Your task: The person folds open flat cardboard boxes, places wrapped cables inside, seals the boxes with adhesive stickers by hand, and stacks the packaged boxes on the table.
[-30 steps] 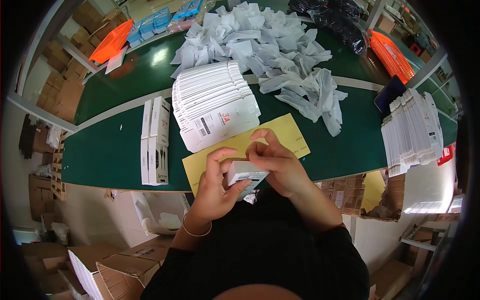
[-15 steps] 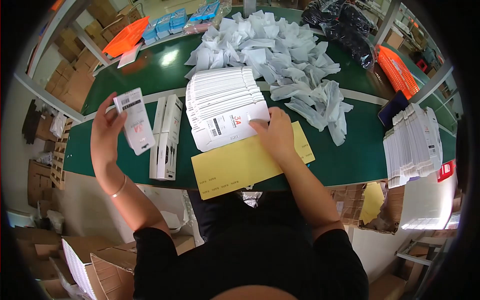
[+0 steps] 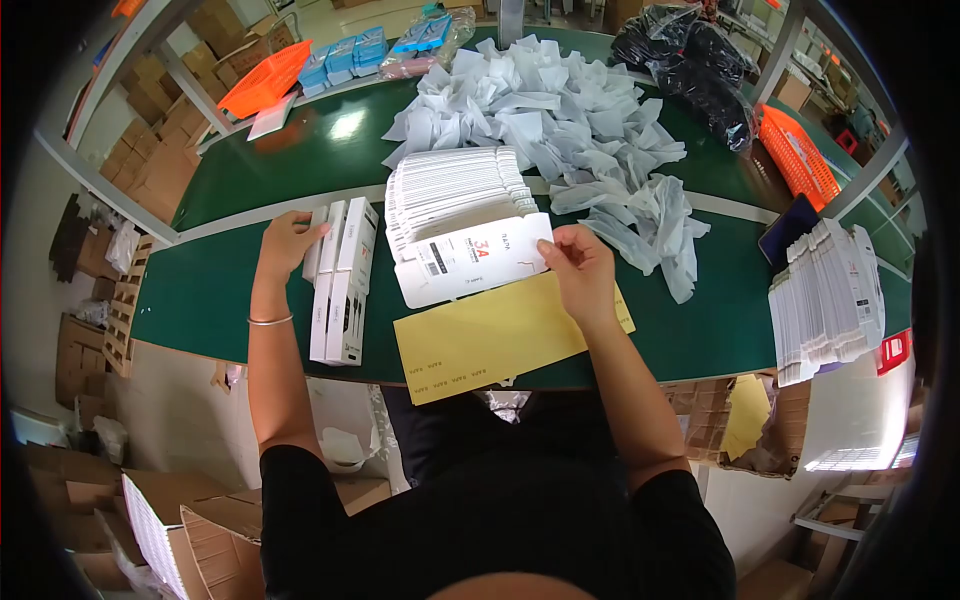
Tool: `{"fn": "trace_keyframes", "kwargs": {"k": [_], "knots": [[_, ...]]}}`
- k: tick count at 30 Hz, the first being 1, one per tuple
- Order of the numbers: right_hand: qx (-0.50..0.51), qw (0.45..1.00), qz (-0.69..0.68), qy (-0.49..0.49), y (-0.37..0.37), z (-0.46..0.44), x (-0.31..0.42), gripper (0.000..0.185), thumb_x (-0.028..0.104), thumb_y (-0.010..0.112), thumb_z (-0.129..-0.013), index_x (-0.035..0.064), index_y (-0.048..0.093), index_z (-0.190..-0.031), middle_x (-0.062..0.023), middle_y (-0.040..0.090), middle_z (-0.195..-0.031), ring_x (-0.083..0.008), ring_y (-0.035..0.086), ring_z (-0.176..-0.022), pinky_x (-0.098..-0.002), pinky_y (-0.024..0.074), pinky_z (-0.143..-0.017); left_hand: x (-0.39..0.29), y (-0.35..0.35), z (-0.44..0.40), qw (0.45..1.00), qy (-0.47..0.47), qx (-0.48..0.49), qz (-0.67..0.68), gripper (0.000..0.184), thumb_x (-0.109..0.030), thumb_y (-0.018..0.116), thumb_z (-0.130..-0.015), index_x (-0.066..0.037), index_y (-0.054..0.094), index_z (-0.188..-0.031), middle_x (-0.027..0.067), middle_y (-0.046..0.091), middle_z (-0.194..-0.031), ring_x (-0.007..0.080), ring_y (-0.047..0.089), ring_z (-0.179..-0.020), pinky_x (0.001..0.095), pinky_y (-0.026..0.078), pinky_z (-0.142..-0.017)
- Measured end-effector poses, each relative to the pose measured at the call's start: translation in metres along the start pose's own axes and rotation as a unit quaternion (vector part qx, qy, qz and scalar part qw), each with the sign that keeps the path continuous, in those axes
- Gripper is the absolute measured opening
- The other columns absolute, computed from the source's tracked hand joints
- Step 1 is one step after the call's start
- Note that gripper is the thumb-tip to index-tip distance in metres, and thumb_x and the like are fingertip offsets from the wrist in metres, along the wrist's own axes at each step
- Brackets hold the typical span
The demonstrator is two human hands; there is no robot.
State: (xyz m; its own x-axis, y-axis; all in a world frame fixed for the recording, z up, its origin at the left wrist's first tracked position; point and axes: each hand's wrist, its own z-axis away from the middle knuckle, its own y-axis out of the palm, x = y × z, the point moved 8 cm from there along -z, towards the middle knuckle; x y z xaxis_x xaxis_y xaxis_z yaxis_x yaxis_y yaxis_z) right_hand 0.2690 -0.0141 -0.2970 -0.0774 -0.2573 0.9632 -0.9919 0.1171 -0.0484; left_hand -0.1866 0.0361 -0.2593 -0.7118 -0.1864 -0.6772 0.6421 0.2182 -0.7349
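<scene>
With the left hand (image 3: 287,242), grasps a slim white box (image 3: 315,257) between thumb and fingers, over the left part of the green tabletop (image 3: 230,290), at the outer side of a block of white boxes (image 3: 348,270) set in two columns. Against that block or just beside it: cannot tell which. Wears a thin bracelet (image 3: 270,321) on the left wrist.

With the right hand (image 3: 584,268), pinches the right edge of a flat white carton (image 3: 470,272) marked "3A" in red. Holds it at the front of a fanned stack of flat cartons (image 3: 455,190), printed face showing, with a gap behind its upper edge.

Has nearer the body a yellow sheet (image 3: 490,345) with dark lettering, set at a slant and partly covered by the right forearm. Has beyond the stack a broad heap of crumpled whitish sheets (image 3: 540,110), trailing off to the right.

Has at far right a second stack of cartons (image 3: 825,300), near a dark blue flat object (image 3: 787,231). Farther off: blue packs (image 3: 345,57), black plastic bags (image 3: 690,75), an orange basket (image 3: 265,80) at left and another orange basket (image 3: 797,158) at right.
</scene>
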Motion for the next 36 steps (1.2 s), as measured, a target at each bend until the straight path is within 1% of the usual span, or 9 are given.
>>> {"fn": "trace_keyframes", "kwargs": {"k": [3, 7, 9, 11, 14, 18, 23, 27, 36], "knots": [[0.021, 0.994, -0.103, 0.001, -0.004, 0.001, 0.001, 0.007, 0.001, 0.071, -0.088, 0.0013, 0.065, -0.092, -0.0039, 0.061, -0.079, -0.012, 0.049, -0.068, -0.0216, 0.0427, -0.063, 0.003, 0.001, 0.006, 1.0, -0.017, 0.0, 0.015, 0.056, -0.022, 0.08, -0.083, 0.009, 0.061, -0.125, 0.0243, 0.07, -0.111, 0.0279, 0.069, -0.09, 0.0332, 0.057, -0.08], [0.094, 0.982, -0.165, 0.017, -0.005, 0.008, 0.027, 0.005, -0.001, 0.069, -0.089, 0.0002, 0.067, -0.094, -0.0052, 0.063, -0.084, -0.0104, 0.051, -0.071, -0.021, 0.043, -0.064, -0.04, -0.023, 0.037, 0.975, 0.108, -0.167, -0.095, 0.057, -0.027, 0.078, -0.087, 0.007, 0.059, -0.128, 0.0237, 0.067, -0.119, 0.0282, 0.066, -0.101, 0.0342, 0.055, -0.087], [0.107, 0.982, -0.159, -0.007, -0.004, 0.012, 0.039, 0.006, -0.002, 0.068, -0.089, 0.0001, 0.067, -0.095, -0.0053, 0.063, -0.085, -0.0104, 0.052, -0.071, -0.0209, 0.043, -0.065, -0.082, -0.013, 0.078, 0.974, 0.156, -0.11, 0.122, 0.056, -0.033, 0.073, -0.092, 0.005, 0.058, -0.131, 0.0218, 0.062, -0.128, 0.0287, 0.063, -0.111, 0.036, 0.053, -0.092], [0.144, 0.978, -0.142, -0.05, 0.0, 0.018, 0.054, 0.008, -0.003, 0.068, -0.089, 0.0, 0.068, -0.097, -0.0057, 0.063, -0.088, -0.0102, 0.052, -0.071, -0.0207, 0.043, -0.065, -0.12, 0.039, 0.122, 0.907, 0.192, 0.119, 0.356, 0.075, -0.042, 0.068, -0.096, 0.001, 0.036, -0.148, 0.0209, 0.058, -0.134, 0.0293, 0.062, -0.112, 0.0378, 0.051, -0.096], [0.17, 0.975, -0.123, -0.07, 0.0, 0.028, 0.07, 0.01, -0.004, 0.069, -0.088, -0.0002, 0.07, -0.098, -0.006, 0.063, -0.091, -0.0104, 0.052, -0.072, -0.0207, 0.0432, -0.066, -0.169, 0.12, 0.202, 0.703, 0.172, 0.458, 0.516, 0.093, -0.047, 0.065, -0.097, -0.003, 0.01, -0.158, 0.0239, 0.054, -0.137, 0.0305, 0.062, -0.113, 0.0406, 0.05, -0.096], [0.175, 0.977, -0.095, -0.076, -0.004, 0.035, 0.08, 0.012, -0.004, 0.07, -0.087, -0.0006, 0.072, -0.099, -0.0063, 0.063, -0.094, -0.0112, 0.054, -0.074, -0.021, 0.0435, -0.067, -0.167, 0.176, 0.252, 0.615, 0.019, 0.573, 0.541, 0.075, -0.036, 0.062, -0.099, 0.001, 0.023, -0.151, 0.0263, 0.059, -0.127, 0.0308, 0.064, -0.108, 0.0368, 0.053, -0.086], [0.12, 0.989, -0.08, -0.025, -0.016, 0.043, 0.067, 0.016, -0.005, 0.073, -0.084, -0.0002, 0.074, -0.1, -0.0054, 0.062, -0.098, -0.0138, 0.055, -0.078, -0.0224, 0.0438, -0.067, -0.161, 0.194, 0.255, 0.647, -0.008, 0.519, 0.559, 0.057, -0.023, 0.064, -0.098, 0.002, 0.038, -0.142, 0.0219, 0.065, -0.114, 0.0274, 0.067, -0.1, 0.0315, 0.052, -0.08], [0.117, 0.987, 0.025, -0.105, -0.008, 0.054, 0.084, 0.016, -0.001, 0.077, -0.082, -0.0009, 0.074, -0.098, -0.0064, 0.061, -0.104, -0.0163, 0.056, -0.083, -0.0244, 0.0441, -0.068, -0.164, 0.181, 0.239, 0.812, 0.142, 0.388, 0.413, 0.044, -0.011, 0.068, -0.094, 0.003, 0.048, -0.131, 0.0172, 0.069, -0.104, 0.0229, 0.068, -0.087, 0.0285, 0.051, -0.072], [0.236, 0.957, -0.01, -0.168, 0.003, 0.061, 0.08, 0.018, 0.002, 0.079, -0.078, 0.0021, 0.075, -0.095, -0.0115, 0.053, -0.127, -0.0261, 0.049, -0.113, -0.036, 0.0428, -0.088, -0.171, 0.162, 0.24, 0.858, 0.135, 0.257, 0.425, 0.045, -0.007, 0.076, -0.087, -0.003, 0.054, -0.126, 0.0131, 0.07, -0.098, 0.017, 0.064, -0.073, 0.0269, 0.048, -0.063]]}}
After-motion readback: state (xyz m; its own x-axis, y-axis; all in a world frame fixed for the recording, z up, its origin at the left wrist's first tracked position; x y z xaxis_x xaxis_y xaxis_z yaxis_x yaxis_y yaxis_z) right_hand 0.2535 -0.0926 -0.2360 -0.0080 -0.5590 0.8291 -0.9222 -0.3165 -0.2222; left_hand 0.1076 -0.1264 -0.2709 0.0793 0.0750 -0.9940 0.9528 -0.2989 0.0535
